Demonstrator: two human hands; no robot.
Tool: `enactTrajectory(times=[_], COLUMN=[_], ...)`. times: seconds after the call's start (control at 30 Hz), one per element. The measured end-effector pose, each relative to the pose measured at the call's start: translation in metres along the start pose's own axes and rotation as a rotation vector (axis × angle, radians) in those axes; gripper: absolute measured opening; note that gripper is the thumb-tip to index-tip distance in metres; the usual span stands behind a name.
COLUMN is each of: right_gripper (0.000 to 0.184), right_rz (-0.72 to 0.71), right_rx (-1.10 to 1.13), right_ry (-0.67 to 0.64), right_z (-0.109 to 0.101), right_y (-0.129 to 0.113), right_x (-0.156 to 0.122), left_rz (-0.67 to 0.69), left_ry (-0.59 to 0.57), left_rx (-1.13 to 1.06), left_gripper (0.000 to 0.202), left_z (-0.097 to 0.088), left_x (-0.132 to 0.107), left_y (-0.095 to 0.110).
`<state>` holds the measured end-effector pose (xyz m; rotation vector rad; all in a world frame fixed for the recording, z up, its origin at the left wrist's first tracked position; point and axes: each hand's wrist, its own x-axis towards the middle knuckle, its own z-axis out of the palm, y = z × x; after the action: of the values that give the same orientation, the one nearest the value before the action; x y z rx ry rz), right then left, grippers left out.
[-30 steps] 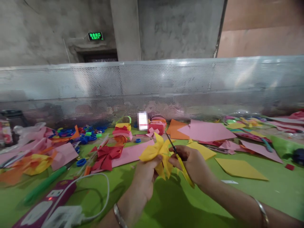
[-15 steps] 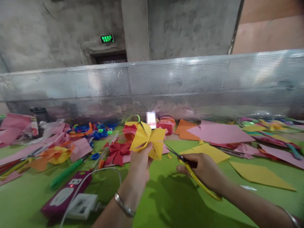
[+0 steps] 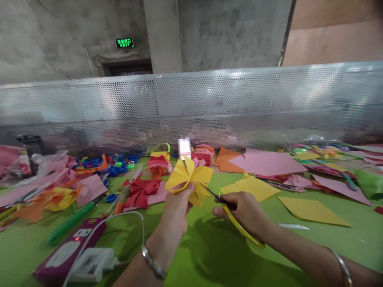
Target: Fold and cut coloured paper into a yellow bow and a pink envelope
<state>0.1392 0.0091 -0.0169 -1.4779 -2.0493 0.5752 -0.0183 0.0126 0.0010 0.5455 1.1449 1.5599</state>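
Note:
A yellow folded paper flower (image 3: 190,175) is pinched at its centre and lower petals by my left hand (image 3: 176,203), raised over the green tabletop. My right hand (image 3: 242,209) is closed around scissors (image 3: 239,225) with yellow handles. The dark scissor tips reach the flower's right lower petal; whether paper lies between the blades cannot be made out. Left of my left hand lies a red paper flower (image 3: 143,191) on a pink sheet. Beyond my right hand are yellow paper sheets (image 3: 254,188), with another yellow sheet (image 3: 314,210) further right.
At the near left sit a purple power strip (image 3: 68,251), a white charger (image 3: 92,263) and its cable. A green glue stick (image 3: 70,223) and mixed paper scraps lie behind. Pink sheets (image 3: 269,161) are at the back right. A perforated metal panel (image 3: 185,107) borders the far side.
My right hand has brought the scissors left, so their tips now meet the yellow paper flower. The flower has turned slightly in my left hand. The camera view has shifted a little right.

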Motion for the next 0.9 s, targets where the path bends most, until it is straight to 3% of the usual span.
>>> enactTrajectory(times=[0.9], right_gripper=[0.039], right_rz=[-0.037], right_rx=[-0.049], right_ry=[-0.012], right_z=[0.0025], right_y=[0.0050], right_x=[0.0000], left_rz=[-0.018], left_ry=[0.006], left_rx=[0.039], left_gripper=[0.008], left_z=[-0.0024], left_x=[0.0060], left_y=[-0.0021])
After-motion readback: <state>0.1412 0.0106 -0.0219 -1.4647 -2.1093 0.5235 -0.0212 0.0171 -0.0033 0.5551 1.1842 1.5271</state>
